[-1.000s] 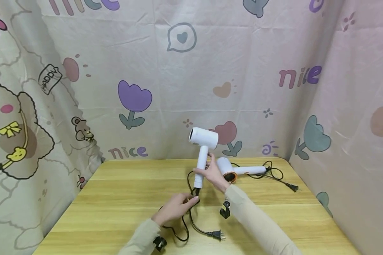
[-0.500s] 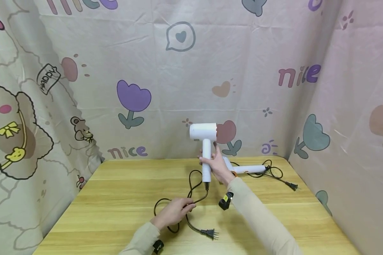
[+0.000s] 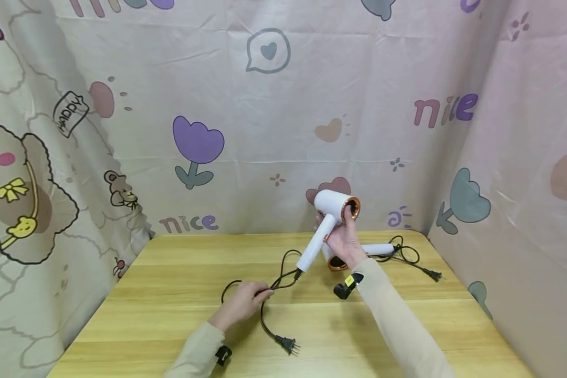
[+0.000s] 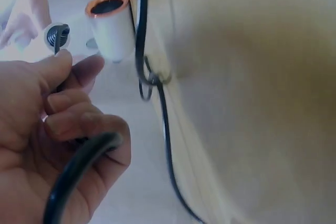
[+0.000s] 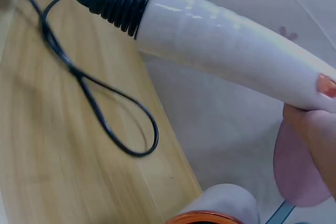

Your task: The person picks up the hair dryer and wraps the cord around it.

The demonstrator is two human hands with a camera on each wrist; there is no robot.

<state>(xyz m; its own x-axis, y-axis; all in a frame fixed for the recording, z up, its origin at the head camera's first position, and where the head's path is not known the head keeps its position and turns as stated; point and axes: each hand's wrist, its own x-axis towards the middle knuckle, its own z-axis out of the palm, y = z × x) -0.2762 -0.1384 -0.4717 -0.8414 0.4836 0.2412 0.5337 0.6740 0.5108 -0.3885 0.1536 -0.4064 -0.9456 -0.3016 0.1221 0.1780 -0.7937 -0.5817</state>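
Dryer [image 3: 332,202] has moved right and tilted, its copper ring [image 3: 357,209] now in fuller view; the right hand [image 3: 346,240] grips it above the surface [image 3: 179,294], partly blocking a second dryer [image 3: 379,249]. Left wrist view shows the left hand [image 4: 68,124] with fingers curled round the cord [image 4: 72,174]; head view, mostly its back. Curtain [image 3: 260,136] reads "nice" and "HAPPY".

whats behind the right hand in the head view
A second hair dryer lies on the table behind the right hand, its orange-rimmed barrel and handle showing either side of the wrist. The patterned curtain is further back. The hand covers where barrel meets handle.
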